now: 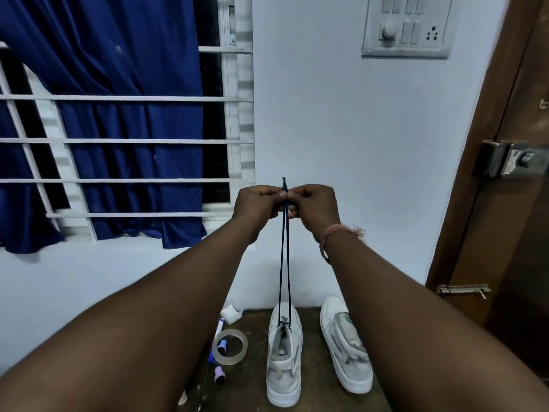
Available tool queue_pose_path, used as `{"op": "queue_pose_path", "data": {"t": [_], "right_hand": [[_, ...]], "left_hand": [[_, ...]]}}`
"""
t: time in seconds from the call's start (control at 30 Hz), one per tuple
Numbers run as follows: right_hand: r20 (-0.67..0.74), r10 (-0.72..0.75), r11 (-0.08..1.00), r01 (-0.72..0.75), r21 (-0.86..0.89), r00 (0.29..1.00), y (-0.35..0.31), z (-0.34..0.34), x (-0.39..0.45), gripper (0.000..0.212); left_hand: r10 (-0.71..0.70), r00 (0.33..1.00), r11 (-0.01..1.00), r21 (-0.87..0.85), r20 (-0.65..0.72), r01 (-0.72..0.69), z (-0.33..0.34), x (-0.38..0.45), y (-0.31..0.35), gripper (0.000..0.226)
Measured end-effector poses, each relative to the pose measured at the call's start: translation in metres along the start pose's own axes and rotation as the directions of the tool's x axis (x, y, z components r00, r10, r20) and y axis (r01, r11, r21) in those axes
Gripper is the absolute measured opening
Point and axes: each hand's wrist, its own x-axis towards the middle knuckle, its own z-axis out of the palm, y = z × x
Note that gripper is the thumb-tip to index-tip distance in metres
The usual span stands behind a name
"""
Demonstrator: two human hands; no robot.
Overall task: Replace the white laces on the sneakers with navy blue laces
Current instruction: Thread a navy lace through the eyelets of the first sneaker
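Our left hand [261, 203] and right hand [312, 205] pinch both ends of the navy blue lace [284, 263] together, raised high above the left sneaker [283, 361] at the tabletop's [255, 388] middle. If we pull unevenly, one end could slip back through the eyelets; too hard, and the sneaker may tip.

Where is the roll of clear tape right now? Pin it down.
In the head view the roll of clear tape lies flat on the dark table, low and left of centre, just left of the left-hand sneaker.
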Motion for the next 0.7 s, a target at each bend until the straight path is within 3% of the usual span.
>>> {"op": "queue_pose_path", "data": {"t": [0.17, 0.3, 0.4, 0.53, 0.7], "right_hand": [[0.180, 0.095, 0.988, -0.115, 0.101, 0.979, 0.001, -0.015, -0.001, 0.017], [0.164, 0.118, 0.975, -0.146, 0.166, 0.979, 0.018, -0.016, -0.010, 0.038], [0.147, 0.136, 0.968, -0.163, 0.190, 0.980, 0.043, -0.007, -0.025, 0.032], [0.098, 0.066, 0.993, -0.055, -0.107, 0.993, 0.096, 0.013, -0.055, 0.024], [0.305, 0.167, 0.947, -0.066, -0.315, 0.938, 0.169, 0.042, -0.107, 0.033]], "left_hand": [[0.013, 0.994, 0.995, -0.096, 0.104, -0.003, -0.008, -0.008, -0.012, 0.016], [-0.011, 0.993, 0.980, -0.197, 0.114, 0.033, -0.006, -0.010, -0.024, 0.013], [-0.048, 0.992, 0.966, -0.249, 0.121, 0.077, 0.004, -0.012, -0.032, 0.013], [-0.101, 0.994, 0.933, -0.344, 0.033, 0.107, 0.020, -0.006, -0.032, 0.015], [-0.134, 0.990, 0.912, -0.397, -0.052, 0.103, 0.024, 0.019, -0.028, 0.021]]}}
